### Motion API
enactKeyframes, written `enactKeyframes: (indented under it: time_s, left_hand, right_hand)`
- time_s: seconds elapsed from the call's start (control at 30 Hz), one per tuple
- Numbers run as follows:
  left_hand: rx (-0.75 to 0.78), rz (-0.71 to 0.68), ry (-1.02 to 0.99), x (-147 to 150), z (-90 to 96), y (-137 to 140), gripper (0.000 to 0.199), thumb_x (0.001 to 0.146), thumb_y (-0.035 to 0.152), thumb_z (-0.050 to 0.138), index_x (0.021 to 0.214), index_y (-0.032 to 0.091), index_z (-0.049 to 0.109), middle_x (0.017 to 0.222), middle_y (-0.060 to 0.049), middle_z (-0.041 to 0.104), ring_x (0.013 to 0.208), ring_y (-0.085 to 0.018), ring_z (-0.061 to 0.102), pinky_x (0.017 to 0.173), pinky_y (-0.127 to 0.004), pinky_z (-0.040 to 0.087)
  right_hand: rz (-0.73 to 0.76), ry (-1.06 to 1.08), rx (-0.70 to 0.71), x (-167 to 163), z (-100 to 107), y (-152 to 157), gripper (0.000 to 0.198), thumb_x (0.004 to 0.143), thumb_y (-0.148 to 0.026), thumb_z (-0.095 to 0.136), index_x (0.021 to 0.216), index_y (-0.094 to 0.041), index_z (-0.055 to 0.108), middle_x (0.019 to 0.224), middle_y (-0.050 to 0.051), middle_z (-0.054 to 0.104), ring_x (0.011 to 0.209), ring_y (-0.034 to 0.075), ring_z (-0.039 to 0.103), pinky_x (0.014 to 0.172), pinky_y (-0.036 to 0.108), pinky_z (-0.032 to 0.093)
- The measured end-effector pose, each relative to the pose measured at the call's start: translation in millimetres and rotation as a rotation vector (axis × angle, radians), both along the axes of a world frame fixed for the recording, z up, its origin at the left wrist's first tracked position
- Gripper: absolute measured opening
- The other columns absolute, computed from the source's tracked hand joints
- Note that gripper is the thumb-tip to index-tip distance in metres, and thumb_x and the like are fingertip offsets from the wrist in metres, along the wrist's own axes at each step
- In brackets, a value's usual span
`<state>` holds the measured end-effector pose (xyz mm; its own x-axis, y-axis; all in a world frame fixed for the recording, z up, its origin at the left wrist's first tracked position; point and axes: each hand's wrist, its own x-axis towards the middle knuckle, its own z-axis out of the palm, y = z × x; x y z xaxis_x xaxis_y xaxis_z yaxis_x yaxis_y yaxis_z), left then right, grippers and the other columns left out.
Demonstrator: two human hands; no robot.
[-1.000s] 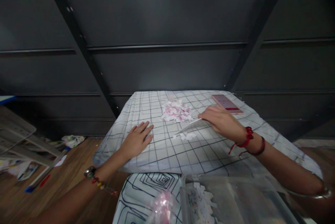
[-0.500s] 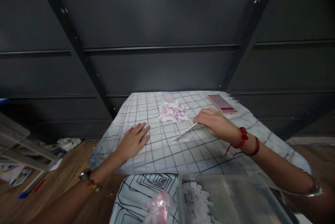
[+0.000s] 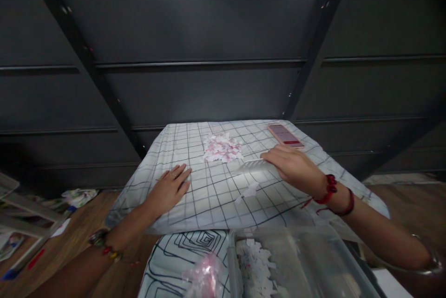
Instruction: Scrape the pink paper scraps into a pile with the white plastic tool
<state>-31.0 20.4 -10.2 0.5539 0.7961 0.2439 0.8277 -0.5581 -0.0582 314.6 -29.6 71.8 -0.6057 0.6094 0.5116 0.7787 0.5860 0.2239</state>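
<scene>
A thin white piece (image 3: 253, 166) slants over the checked cloth (image 3: 209, 205), just beyond loose paper scraps (image 3: 250, 190), pinched in the right hand (image 3: 288, 163), its back upward, forearm angling in from lower right. The left hand (image 3: 170, 190) lies flat, fingers slightly spread, empty.

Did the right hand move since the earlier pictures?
Yes. The right hand shifted slightly rightward: it is now farther from the pile of paper scraps on the checked cloth.

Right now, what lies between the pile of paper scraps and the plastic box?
In the head view, some loose white scraps on the checked cloth and, nearer the pile, the flat white piece in the right hand.
</scene>
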Motion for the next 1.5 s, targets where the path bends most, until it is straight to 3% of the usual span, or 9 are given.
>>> enactKeyframes:
  time_s: [0.2,0.3,0.4,0.57,0.77,1.0,1.23,1.5]
  left_hand:
    - [0.051,-0.009,0.099,8.7,14.8,-7.8,0.039,0.091,0.030,0.033,0.120,0.012,0.052,0.124,-0.014,0.052,0.115,-0.027,0.047,0.095,-0.041,0.037]
    - [0.043,-0.100,0.126,17.8,24.8,-14.4,0.035,0.092,0.027,0.032,0.117,0.015,0.053,0.125,-0.011,0.052,0.116,-0.028,0.046,0.096,-0.044,0.035]
    - [-0.042,-0.239,0.082,28.1,30.4,-23.3,0.038,0.093,0.036,0.034,0.123,0.019,0.047,0.131,-0.008,0.046,0.121,-0.025,0.040,0.099,-0.041,0.032]
    - [-0.227,-0.416,0.042,38.4,25.7,-37.9,0.056,0.091,0.049,0.036,0.139,0.023,0.023,0.146,-0.006,0.020,0.132,-0.025,0.017,0.105,-0.042,0.019]
    - [-0.246,-0.400,0.087,37.9,18.2,-43.9,0.060,0.090,0.053,0.034,0.140,0.022,0.019,0.146,-0.009,0.016,0.133,-0.027,0.014,0.105,-0.046,0.016]
    - [-0.223,-0.387,0.101,38.9,18.6,-45.3,0.060,0.090,0.051,0.037,0.140,0.023,0.019,0.146,-0.008,0.018,0.132,-0.027,0.016,0.105,-0.045,0.016]
    - [-0.219,-0.382,0.111,39.0,19.1,-45.9,0.059,0.090,0.051,0.036,0.139,0.022,0.022,0.145,-0.008,0.019,0.132,-0.026,0.015,0.105,-0.045,0.016]
    - [-0.262,-0.385,0.104,38.3,20.0,-43.7,0.060,0.090,0.054,0.034,0.140,0.023,0.021,0.146,-0.008,0.017,0.132,-0.028,0.015,0.105,-0.046,0.016]
  right_hand:
    - [-0.018,-0.008,-0.055,-12.0,3.4,-32.0,0.031,0.069,0.004,0.036,0.077,-0.016,0.058,0.064,0.002,0.055,0.062,0.013,0.046,0.060,0.026,0.034]
    - [0.020,0.007,-0.075,-17.5,9.4,-44.8,0.027,0.072,0.001,0.036,0.074,-0.016,0.057,0.059,0.000,0.051,0.055,0.012,0.042,0.054,0.025,0.032]
    - [0.032,0.036,-0.073,-19.5,13.2,-47.1,0.028,0.074,-0.001,0.035,0.078,-0.017,0.057,0.060,0.000,0.051,0.055,0.012,0.041,0.055,0.025,0.033]
    - [0.011,0.022,-0.089,-20.4,15.0,-40.2,0.032,0.071,0.003,0.033,0.080,-0.016,0.057,0.064,0.002,0.056,0.062,0.013,0.046,0.059,0.026,0.034]
    - [0.077,0.039,-0.097,-19.9,12.2,-42.0,0.030,0.075,0.002,0.033,0.075,-0.016,0.057,0.060,0.000,0.054,0.058,0.011,0.044,0.057,0.024,0.033]
    - [0.061,0.028,-0.065,-17.8,15.0,-59.7,0.030,0.088,-0.014,0.032,0.071,-0.017,0.056,0.056,0.000,0.049,0.052,0.010,0.040,0.051,0.024,0.031]
    - [0.107,-0.032,0.098,-14.1,18.8,-87.2,0.032,0.085,-0.005,0.030,0.076,-0.018,0.057,0.059,0.002,0.054,0.056,0.012,0.045,0.054,0.026,0.036]
    - [0.055,0.014,0.080,-0.5,20.0,-95.6,0.031,0.084,-0.007,0.030,0.082,-0.018,0.058,0.061,0.003,0.055,0.056,0.015,0.046,0.053,0.029,0.037]
